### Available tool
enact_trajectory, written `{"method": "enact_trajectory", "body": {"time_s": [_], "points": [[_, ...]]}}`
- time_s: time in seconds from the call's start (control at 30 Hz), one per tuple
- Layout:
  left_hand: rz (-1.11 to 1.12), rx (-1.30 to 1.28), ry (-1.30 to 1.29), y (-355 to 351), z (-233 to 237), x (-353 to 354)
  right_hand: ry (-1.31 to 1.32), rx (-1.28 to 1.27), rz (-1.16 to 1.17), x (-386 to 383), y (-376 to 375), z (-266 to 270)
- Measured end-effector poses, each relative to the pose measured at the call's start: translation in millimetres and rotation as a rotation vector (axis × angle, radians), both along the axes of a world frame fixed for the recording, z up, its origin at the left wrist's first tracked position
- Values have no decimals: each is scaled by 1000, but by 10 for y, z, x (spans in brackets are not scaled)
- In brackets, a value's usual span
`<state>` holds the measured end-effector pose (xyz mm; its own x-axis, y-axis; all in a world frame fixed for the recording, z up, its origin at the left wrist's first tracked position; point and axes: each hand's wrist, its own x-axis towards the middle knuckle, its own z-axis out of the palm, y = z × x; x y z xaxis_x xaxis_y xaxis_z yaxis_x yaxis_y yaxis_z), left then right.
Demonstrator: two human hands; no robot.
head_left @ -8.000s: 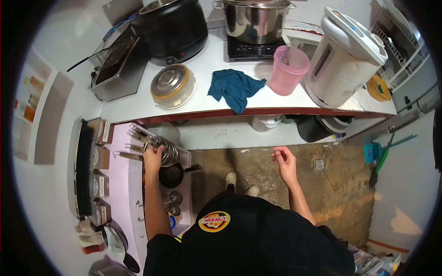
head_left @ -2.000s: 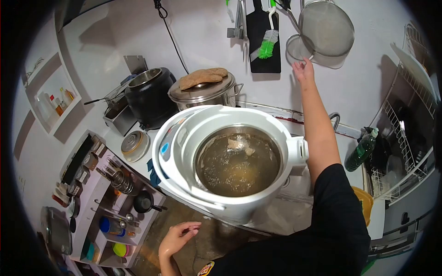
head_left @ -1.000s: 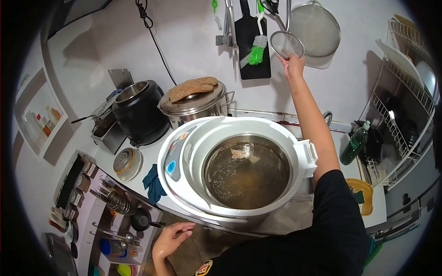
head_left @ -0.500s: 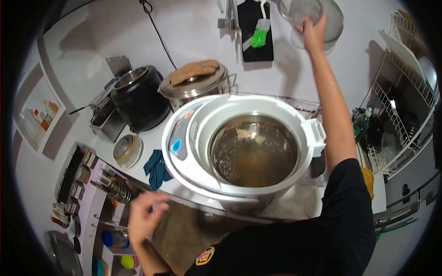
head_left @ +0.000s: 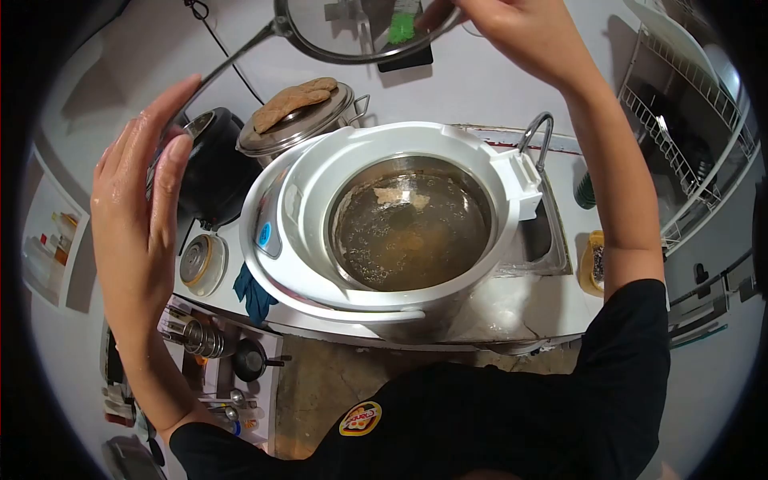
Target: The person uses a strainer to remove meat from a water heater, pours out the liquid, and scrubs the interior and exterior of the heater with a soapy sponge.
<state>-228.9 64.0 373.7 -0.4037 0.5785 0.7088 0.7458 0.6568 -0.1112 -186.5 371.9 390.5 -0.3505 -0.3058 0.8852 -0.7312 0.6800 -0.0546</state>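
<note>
A round, see-through, dark-rimmed tool point(head_left: 336, 56) with a long handle, like a fine strainer, is held up at the top edge. My left hand point(head_left: 140, 176) grips its handle between thumb and fingers. At the rim on the other side is my right hand point(head_left: 520, 36), its fingertips partly cut off by the frame and touching the tool. Below them stands a large white open cooker point(head_left: 264, 276). Its metal inner pot holds cloudy brownish liquid point(head_left: 408, 240) with bubbles and pale floating pieces.
A lidded steel pot point(head_left: 308, 132) with a brown mitt point(head_left: 296, 102) and a black pot point(head_left: 212, 172) stand behind left. A round container point(head_left: 204, 264) and teal cloth point(head_left: 254, 296) lie left. Right are a sink point(head_left: 540, 240), a faucet point(head_left: 546, 132), a yellow container point(head_left: 592, 264) and a wire rack point(head_left: 672, 152).
My left hand has risen from the counter's front edge and taken the tool's handle. My right hand has brought the tool from the wall towards the left and nearer. The view has shifted.
</note>
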Motion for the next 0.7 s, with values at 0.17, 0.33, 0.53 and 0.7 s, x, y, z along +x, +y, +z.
{"method": "enact_trajectory", "body": {"time_s": [0.17, 0.33, 0.53, 0.7], "points": [[-126, 41, -154, -68, 109, -1, -257, -167, -3, 194, 207, -205], [-58, -166, 152, -175, 325, 26, -283, -225, 89, 395, 559, -463], [-96, -562, 493, 275, 181, 189, -188, -543, -74, 813, 652, -878], [-84, -619, 470, 487, 22, 208, -220, -726, -25, 1122, 557, -1294]]}}
